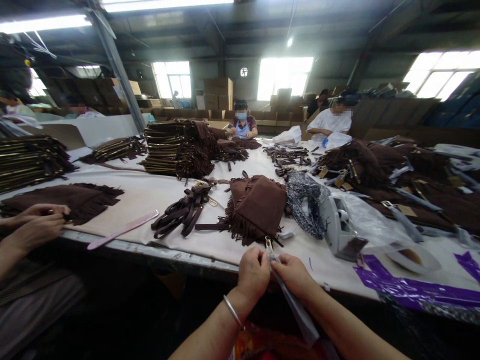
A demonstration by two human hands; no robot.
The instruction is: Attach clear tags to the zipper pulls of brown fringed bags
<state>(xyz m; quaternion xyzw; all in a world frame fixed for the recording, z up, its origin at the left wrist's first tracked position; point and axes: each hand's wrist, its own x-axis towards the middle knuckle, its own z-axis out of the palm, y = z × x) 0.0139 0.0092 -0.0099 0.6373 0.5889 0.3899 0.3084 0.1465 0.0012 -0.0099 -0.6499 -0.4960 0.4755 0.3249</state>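
Near the table's front edge my left hand is closed in a pinch beside a gold clasp. My right hand touches it almost fingertip to fingertip, closed on a grey plastic strip that hangs down toward my lap. The clasp lies at the lower corner of a brown fringed bag, which rests on the table just beyond my hands. What my left fingers pinch at the clasp is too small to make out for certain.
Dark straps and a pink comb lie left. Stacked bags stand behind. A tape dispenser, purple plastic and piled bags are right. Another person's hands work at far left.
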